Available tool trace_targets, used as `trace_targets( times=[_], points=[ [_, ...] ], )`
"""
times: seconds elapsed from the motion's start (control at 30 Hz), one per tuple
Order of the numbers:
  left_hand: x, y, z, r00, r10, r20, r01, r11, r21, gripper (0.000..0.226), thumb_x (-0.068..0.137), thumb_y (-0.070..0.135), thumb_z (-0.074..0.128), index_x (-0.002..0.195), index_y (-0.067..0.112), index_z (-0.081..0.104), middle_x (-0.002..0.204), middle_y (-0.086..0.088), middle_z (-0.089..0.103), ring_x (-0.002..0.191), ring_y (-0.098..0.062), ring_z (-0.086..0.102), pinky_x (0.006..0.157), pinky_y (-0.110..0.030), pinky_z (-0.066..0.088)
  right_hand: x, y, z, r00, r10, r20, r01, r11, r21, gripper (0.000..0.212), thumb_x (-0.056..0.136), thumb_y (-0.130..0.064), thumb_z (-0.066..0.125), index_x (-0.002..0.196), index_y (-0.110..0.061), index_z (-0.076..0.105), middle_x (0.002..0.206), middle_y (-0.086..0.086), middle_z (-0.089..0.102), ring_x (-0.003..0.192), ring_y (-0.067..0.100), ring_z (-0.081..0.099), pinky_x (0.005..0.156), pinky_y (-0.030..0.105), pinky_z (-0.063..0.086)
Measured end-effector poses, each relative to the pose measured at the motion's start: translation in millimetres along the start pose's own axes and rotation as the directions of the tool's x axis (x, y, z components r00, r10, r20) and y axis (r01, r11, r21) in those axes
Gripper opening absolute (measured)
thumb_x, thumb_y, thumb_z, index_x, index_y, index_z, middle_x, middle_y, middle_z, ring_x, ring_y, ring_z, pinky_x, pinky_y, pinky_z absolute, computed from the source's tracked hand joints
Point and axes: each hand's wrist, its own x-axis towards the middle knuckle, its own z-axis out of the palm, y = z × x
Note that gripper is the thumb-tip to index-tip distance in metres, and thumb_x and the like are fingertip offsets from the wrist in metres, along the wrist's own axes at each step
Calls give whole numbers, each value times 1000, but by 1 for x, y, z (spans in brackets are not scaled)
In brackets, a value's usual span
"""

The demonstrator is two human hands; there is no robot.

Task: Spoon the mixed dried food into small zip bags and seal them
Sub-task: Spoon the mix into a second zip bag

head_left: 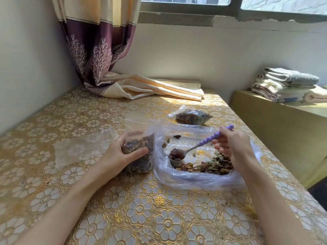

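Large open bag: dried mix. 2 filled zip bags: 1 gripped by left hand, 1 near worktop far edge. Right hand pinched loaded spoon.

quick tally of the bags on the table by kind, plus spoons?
Small bags with food in them: 2, one held by the left hand at, one lying further back
Empty small bags: 2, at and
Big open bag of loose mix: 1
Spoons: 1, purple handle, in the right hand
Total: 6
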Motion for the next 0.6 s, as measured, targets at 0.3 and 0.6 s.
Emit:
trace_targets(
  times=[0.3,0.6],
  points=[
    [-2,1,5,992,-9,124,3,999,43,40,58,47,74,95,53,61,99,18,66,86,4,63,64,-8,48,-8,-9,4,973,-166,-163,193,967,168,34,99,-17,46,69,-6,58,62,11,63,44,10,51,39,16,38],
    [1,2,4,981,-59,183,56,998,21,55,43,57,76,95,51,62,102,14,67,92,-7,65,77,-23,53,-27,-31,27,944,-302,-136,328,907,263,31,98,-20,48,74,-4,60,61,6,66,48,11,55,47,19,45]
  ],
)
